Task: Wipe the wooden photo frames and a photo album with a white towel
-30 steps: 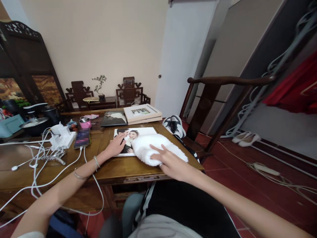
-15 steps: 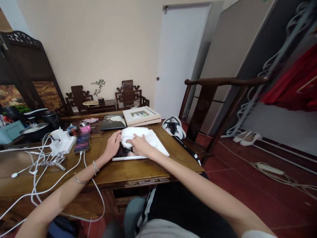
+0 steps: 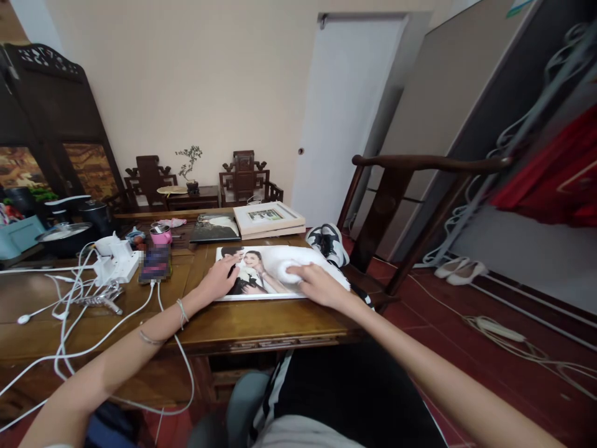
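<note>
A photo panel (image 3: 255, 287) with a printed picture of two people lies flat on the wooden table in front of me. My left hand (image 3: 220, 279) rests on its left side, fingers stretched out over the picture. Bunched under my right hand (image 3: 321, 286) is a fluffy white towel (image 3: 298, 256), gripped by the fingers and pressed on the right half of the panel. The towel hides that half, and part of it drapes past the right end.
Behind the panel lie a dark picture (image 3: 212, 229) and stacked light frames (image 3: 242, 223). A phone (image 3: 155, 264), white power strip (image 3: 119, 264) and tangled cables sit to the left. Sneakers (image 3: 329, 242) and a wooden chair (image 3: 385, 199) stand at right.
My right hand and the towel have moved right across the panel, uncovering the picture's left part. My left hand has shifted slightly right onto the picture.
</note>
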Tool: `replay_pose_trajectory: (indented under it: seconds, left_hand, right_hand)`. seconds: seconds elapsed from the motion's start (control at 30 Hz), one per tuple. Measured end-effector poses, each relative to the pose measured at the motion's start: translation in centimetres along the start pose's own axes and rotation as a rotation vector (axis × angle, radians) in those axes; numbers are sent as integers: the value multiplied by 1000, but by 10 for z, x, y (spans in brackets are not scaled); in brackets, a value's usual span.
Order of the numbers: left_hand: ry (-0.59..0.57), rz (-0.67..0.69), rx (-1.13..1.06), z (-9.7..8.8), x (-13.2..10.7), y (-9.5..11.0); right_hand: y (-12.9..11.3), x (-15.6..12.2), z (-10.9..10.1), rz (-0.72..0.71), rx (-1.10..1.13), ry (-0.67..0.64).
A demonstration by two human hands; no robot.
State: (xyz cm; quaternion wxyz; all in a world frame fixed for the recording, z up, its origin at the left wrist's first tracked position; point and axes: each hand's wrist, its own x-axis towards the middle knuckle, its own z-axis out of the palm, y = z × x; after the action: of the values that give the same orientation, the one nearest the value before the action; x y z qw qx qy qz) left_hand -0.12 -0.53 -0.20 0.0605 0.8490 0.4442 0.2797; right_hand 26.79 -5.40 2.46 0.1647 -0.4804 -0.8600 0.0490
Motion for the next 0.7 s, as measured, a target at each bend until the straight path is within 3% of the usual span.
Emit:
replay_pose_trajectory:
  seconds: [0.13,0.27,0.37,0.43,0.53,0.7]
  left_hand:
    - [-15,-14,34,-2,0,1]
    - [4,-3,40,-2,1,0]
    - [-7,2,54,-2,2,-2]
    - [-13,10,58,-1,2,-3]
    - [13,15,53,1,2,-6]
    - [-1,-11,15,3,0,-8]
  right_hand:
    - [6,55,-1,109,-32,3]
    - [-26,111,8,19,14,-27]
    - [-49,136,14,-61,63,-53]
    - [-52,140,16,-94,85,-59]
    - [-31,128,13,-98,92,-47]
    - [20,74,3,-15,40,14]
